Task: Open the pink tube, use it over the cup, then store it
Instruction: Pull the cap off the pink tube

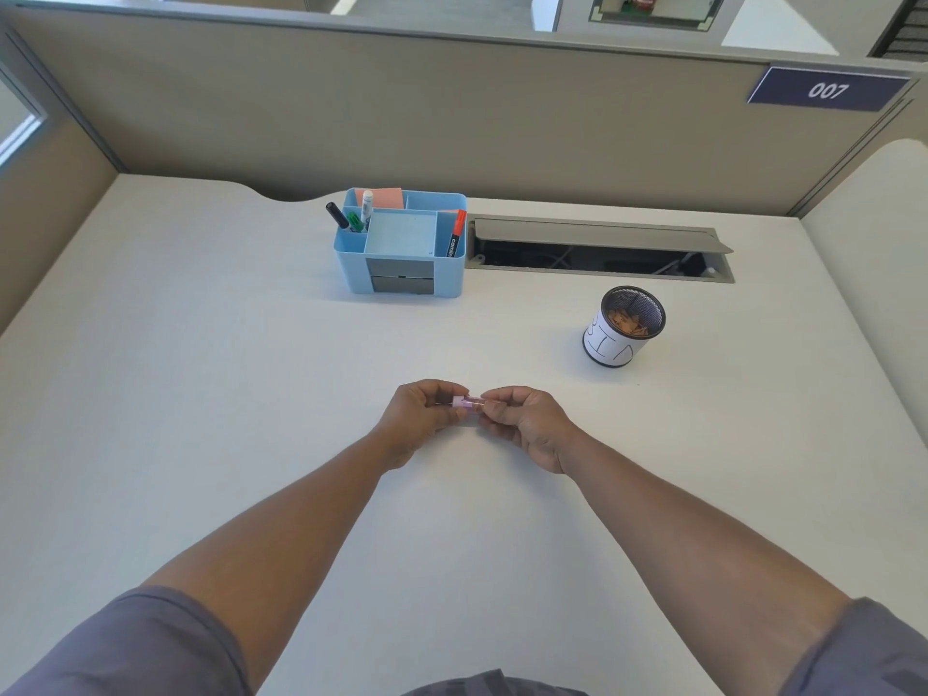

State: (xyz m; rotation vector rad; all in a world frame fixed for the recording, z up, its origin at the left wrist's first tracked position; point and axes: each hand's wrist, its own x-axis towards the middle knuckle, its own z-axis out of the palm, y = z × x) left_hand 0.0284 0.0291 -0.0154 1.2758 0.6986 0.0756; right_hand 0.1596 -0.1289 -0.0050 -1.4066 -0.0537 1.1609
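Pink tube held between both hands above the counter

Pink tube lies crosswise between the two hands, a small pale-pink piece with a clear stretch toward the right. The left hand pinches its left end with curled fingertips, and the right hand pinches the right end in the same way, so the hands nearly meet around it. Whether the cap is on or already loose cannot be told; the tube is mostly covered by the fingers. Both forearms reach forward over the white counter, with grey sleeves at the near edge of the view.

Beyond the right hand and off to its right stands the cup, a black mesh pot wrapped in white paper with hand-drawn marks, holding brownish bits that are too small to make out. Farther ahead of the left hand sits a light blue desk organizer with two grey drawers in its front, markers upright in its left compartment, an orange-capped marker in its right one and a pink note pad at the back. To the organizer's right, well beyond the hands, a grey cable hatch in the counter stands open.
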